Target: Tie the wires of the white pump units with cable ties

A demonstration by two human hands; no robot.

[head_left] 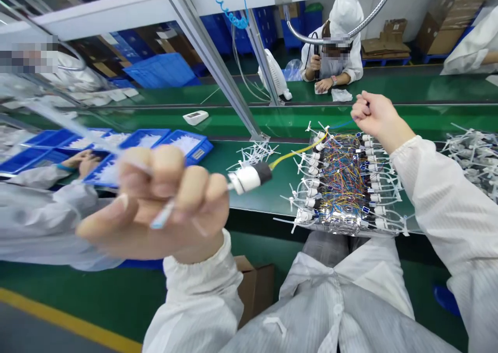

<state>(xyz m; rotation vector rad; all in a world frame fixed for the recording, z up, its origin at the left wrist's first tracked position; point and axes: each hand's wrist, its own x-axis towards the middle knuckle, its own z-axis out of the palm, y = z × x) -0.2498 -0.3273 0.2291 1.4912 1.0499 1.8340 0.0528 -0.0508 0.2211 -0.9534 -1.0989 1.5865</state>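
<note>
My left hand [167, 197] is raised close to the camera and blurred, its fingers closed around a thin pale strip. Just past the fingers is a white connector with a black band [249, 179], and a yellow wire [295, 153] runs from it to a dense bundle of multicoloured wires [342, 171]. White connectors and cable ties ring that bundle, which lies on silver foil [342, 223]. My right hand [377, 117] is a raised fist above the bundle's far corner, and a thin blue wire [342, 125] appears to enter it.
Loose white cable ties [252, 155] lie on the green workbench [264, 197]. A co-worker's hand [83, 162] is beside blue trays of white parts [187, 145]. More wired bundles [472, 156] lie at the right. A metal upright [210, 57] stands ahead, and a co-worker [334, 57] sits beyond.
</note>
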